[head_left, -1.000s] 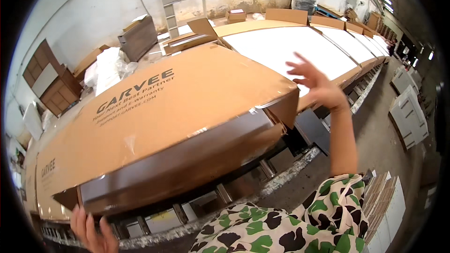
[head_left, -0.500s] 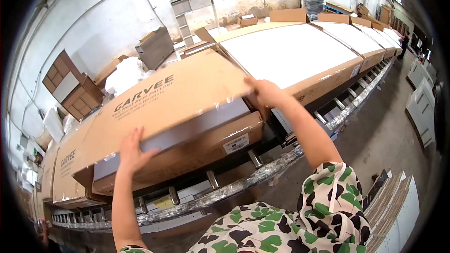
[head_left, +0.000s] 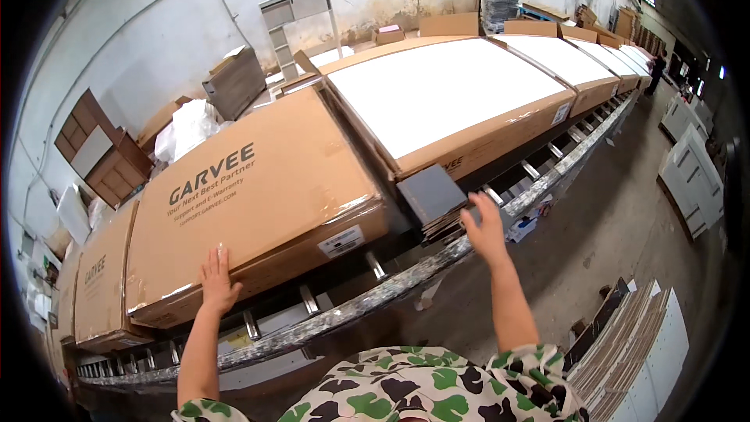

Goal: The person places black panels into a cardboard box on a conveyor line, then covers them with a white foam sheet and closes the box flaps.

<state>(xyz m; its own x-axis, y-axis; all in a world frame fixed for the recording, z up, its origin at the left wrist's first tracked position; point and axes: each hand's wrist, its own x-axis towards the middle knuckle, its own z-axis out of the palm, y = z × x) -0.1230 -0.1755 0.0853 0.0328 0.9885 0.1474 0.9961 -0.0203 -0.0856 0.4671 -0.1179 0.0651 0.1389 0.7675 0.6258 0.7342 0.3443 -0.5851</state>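
Note:
A large cardboard box (head_left: 289,156) with its lid down lies on the roller conveyor in front of me. My left hand (head_left: 219,285) rests on its near edge, palm down and fingers stretched. Off to the right, my right hand (head_left: 486,228) is in the air with its fingers apart and nothing in it. Closest to that hand is a small stack of dark grey panels (head_left: 431,194), lying at the conveyor's edge beside the box. Right of the box is an open carton (head_left: 492,139) with a white sheet (head_left: 445,94) on top.
The roller conveyor (head_left: 377,266) runs from lower left to far right, with a worn metal rail (head_left: 351,316). Another closed box (head_left: 101,281) sits to the left, and several white-topped cartons continue right. Flat boards (head_left: 625,344) stand on the floor at lower right. A person (head_left: 658,72) stands far off.
The raised lid has come down flat over the grey contents. My right hand has let go of it and moved right and down; my left hand now lies on the box edge.

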